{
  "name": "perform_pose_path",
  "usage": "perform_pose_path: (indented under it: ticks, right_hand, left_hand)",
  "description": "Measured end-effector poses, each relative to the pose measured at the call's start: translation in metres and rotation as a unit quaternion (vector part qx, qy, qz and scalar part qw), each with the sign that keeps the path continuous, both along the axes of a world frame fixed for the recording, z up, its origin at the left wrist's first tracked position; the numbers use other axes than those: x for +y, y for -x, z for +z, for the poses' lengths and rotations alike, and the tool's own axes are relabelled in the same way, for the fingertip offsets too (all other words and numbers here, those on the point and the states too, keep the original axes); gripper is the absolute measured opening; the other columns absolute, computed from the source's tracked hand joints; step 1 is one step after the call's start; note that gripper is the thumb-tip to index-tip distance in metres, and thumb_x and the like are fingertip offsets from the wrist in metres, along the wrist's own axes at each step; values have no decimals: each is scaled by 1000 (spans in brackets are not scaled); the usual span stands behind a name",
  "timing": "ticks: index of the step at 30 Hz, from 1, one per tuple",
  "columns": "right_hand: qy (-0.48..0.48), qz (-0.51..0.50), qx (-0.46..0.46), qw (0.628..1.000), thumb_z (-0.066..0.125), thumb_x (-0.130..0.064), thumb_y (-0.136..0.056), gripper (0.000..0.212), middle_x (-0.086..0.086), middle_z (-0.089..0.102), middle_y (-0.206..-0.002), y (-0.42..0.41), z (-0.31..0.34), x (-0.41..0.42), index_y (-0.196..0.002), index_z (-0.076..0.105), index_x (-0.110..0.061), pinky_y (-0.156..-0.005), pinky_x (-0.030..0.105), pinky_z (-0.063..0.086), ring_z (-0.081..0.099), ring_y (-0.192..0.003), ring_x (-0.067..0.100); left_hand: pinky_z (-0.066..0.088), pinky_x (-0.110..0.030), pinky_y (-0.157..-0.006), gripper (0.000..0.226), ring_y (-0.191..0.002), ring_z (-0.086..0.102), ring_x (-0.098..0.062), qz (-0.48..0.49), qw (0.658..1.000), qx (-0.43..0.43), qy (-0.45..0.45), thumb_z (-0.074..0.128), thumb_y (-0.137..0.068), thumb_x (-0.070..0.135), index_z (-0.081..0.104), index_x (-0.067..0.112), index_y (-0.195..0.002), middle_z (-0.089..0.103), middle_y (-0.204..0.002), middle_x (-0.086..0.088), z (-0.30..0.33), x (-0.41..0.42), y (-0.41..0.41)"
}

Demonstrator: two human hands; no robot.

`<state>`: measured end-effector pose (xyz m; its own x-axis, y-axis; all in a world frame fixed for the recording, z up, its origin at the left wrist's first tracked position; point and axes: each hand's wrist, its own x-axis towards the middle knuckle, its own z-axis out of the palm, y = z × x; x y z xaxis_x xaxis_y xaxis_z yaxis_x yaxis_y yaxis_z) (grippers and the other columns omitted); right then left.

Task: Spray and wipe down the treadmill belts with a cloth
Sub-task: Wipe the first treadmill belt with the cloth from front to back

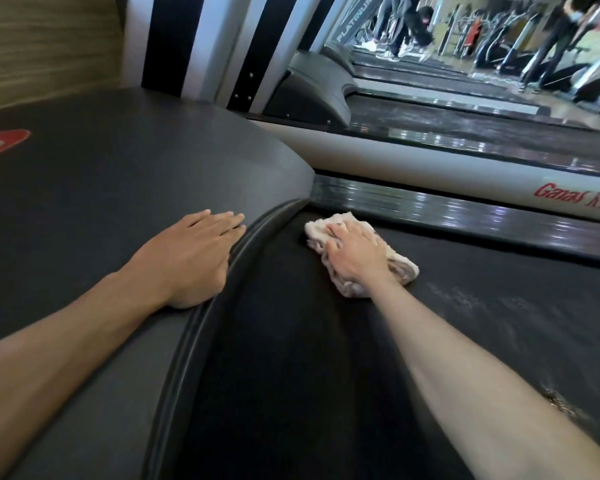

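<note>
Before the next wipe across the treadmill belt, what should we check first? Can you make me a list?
1. Cloth under the right hand: ok, fingers pressing it down.
2. Cloth on the treadmill belt: ok.
3. Left hand off the belt: ok, flat on the motor cover.
4. Belt stopped: cannot tell.
5. Belt sprayed: cannot tell; no spray bottle in view.
6. Dirt left: not ok, a speckled patch sits by the right forearm.

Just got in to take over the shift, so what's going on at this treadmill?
A person is wiping the treadmill belt. The right hand presses a crumpled pale cloth onto the belt near its front end, beside the side rail. The left hand rests flat on the grey motor cover, apparently for support. No spray bottle is in view.
</note>
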<state>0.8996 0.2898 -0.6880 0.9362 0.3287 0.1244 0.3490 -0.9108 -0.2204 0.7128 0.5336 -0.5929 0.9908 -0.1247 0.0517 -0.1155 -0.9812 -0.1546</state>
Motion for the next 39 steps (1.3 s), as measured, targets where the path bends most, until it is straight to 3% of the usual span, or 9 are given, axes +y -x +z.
perform_pose_path:
  ticks: [6, 12, 17, 20, 24, 30, 33, 36, 39]
  right_hand:
    - [-47, 192, 50, 979, 41, -49, -91, 54, -7, 42, -161, 23, 7, -27, -140, 62, -38, -125, 32, 19, 29, -152, 13]
    - [1, -14, 28, 1000, 20, -52, -87, 64, -4, 42, -154, -1, 9, -48, -143, 50, -41, -115, 51, 32, 37, -142, 28]
    - [-50, 146, 53, 987, 38, -47, -86, 57, -11, 44, -158, 21, 11, -42, -137, 63, -41, -122, 36, 26, 34, -148, 13]
    - [-123, 99, 58, 986, 52, -42, -86, 46, -14, 54, -150, 28, 14, -70, -128, 70, -40, -115, 34, 37, 47, -138, 11]
    - [0, 10, 10, 1000, 25, -52, -87, 63, -5, 41, -158, 3, 10, -43, -142, 53, -42, -116, 48, 34, 37, -144, 26]
    - [-61, 218, 43, 973, 37, -42, -87, 57, -9, 46, -158, 59, 10, -62, -137, 64, -38, -124, 33, 22, 35, -149, 13]
    - [-64, 130, 25, 989, 40, -39, -93, 53, -8, 43, -160, 51, 10, -93, -141, 62, -34, -123, 35, 24, 34, -149, 17]
    - [16, 40, 20, 999, 17, -65, -90, 70, -4, 32, -164, 25, 13, -79, -150, 46, -42, -123, 48, 23, 26, -152, 26]
    - [16, 87, 15, 996, 7, -72, -90, 77, -1, 34, -164, 40, 12, -54, -146, 51, -43, -123, 51, 22, 23, -154, 25]
  left_hand:
    - [-5, -27, -125, 60, -154, -5, -4, 3, 1000, 17, 1, 24, -107, 31, 6, 22, -163, -2, -170, 9, -1, 4, -3]
    - [-7, -26, -123, 72, -154, -5, -3, 3, 1000, 25, -3, 4, -92, 38, 5, 24, -163, -2, -170, 10, -3, 6, -2]
    - [-4, -27, -125, 75, -154, -2, -3, -3, 1000, 28, 4, 6, -90, 40, 9, 23, -163, 3, -170, 9, -4, 9, -3]
    - [-5, -27, -125, 76, -154, -2, -4, -11, 999, 31, -7, 4, -90, 45, 9, 23, -163, 2, -170, 9, -3, 7, -2]
    - [-7, -27, -124, 90, -152, -10, -1, -46, 998, 50, -12, -9, -82, 63, 9, 25, -162, -4, -169, 11, -1, -2, 0]
    - [-11, -32, -125, 106, -152, -15, 0, -44, 995, 85, -37, -11, -69, 77, -2, 28, -162, -14, -167, 12, -1, -14, 7]
    - [-8, -35, -126, 111, -153, -12, -2, -39, 994, 80, -59, -2, -66, 86, -8, 29, -161, -14, -167, 12, -4, -16, 10]
    - [-9, -36, -126, 113, -153, -12, -2, -39, 994, 80, -69, -1, -65, 88, -6, 29, -161, -14, -168, 11, -5, -17, 10]
    - [-9, -35, -126, 114, -153, -13, -2, -36, 994, 74, -75, -4, -65, 87, -2, 28, -162, -15, -168, 11, -6, -16, 9]
